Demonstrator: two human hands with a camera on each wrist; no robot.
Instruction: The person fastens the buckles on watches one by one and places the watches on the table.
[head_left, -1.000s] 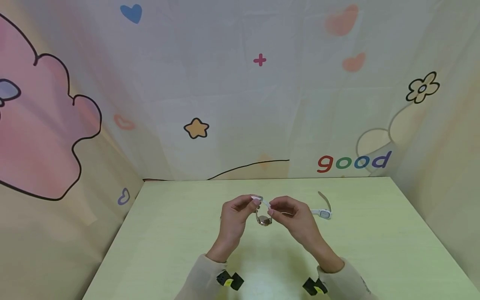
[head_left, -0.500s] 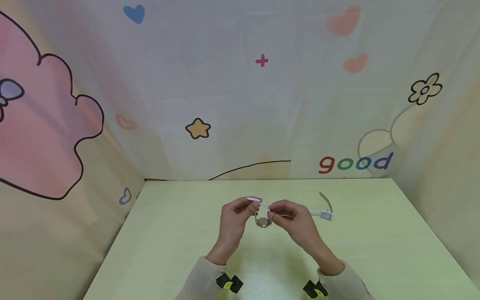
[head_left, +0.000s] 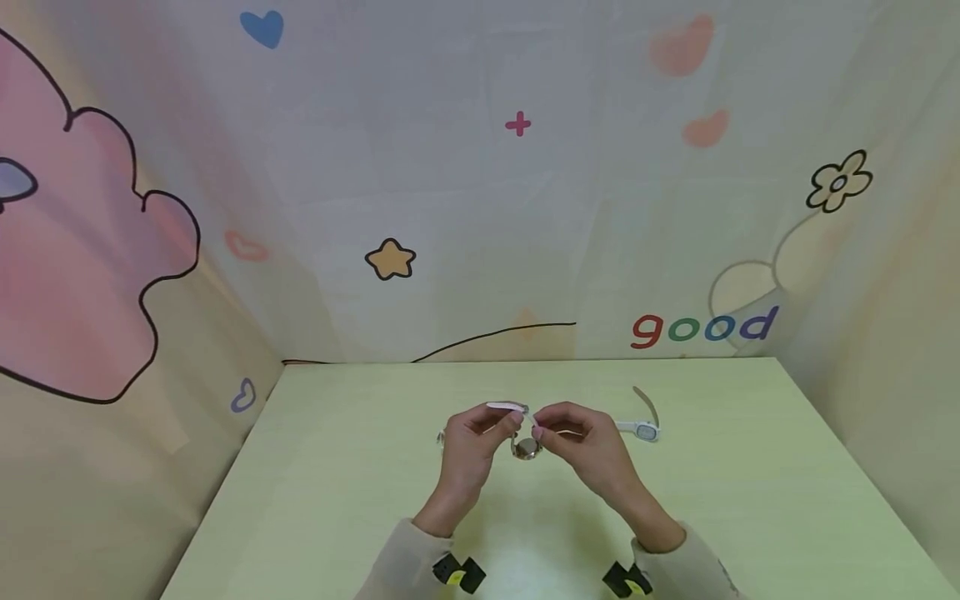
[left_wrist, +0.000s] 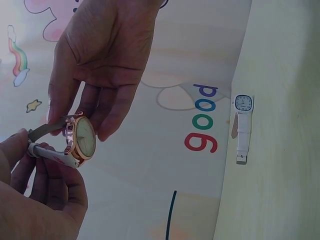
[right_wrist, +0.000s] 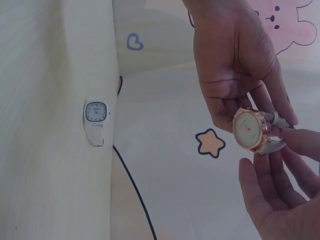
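Note:
A round wristwatch (head_left: 527, 448) with a rose-gold case and a pale strap hangs between my hands above the table. Its strap forms a loop, with the case at the bottom. My left hand (head_left: 468, 454) pinches one side of the strap, whose white end sticks out over the fingers. On the other side, my right hand (head_left: 588, 442) pinches the strap between thumb and fingers. The left wrist view shows the pale watch dial (left_wrist: 86, 137) and the strap ends meeting near the left thumb. Fingers partly hide the buckle area.
On the right of the pale green table (head_left: 720, 483) lies a white watch (head_left: 647, 431) with a squarish case. Another white square-faced watch (right_wrist: 96, 112) lies to the left, mostly hidden behind my left hand in the head view. A printed curtain (head_left: 450, 167) stands behind the table.
The white strap end now reaches further left past my left fingers. Both hands and the held watch have sunk slightly. More of the watch behind my left hand shows.

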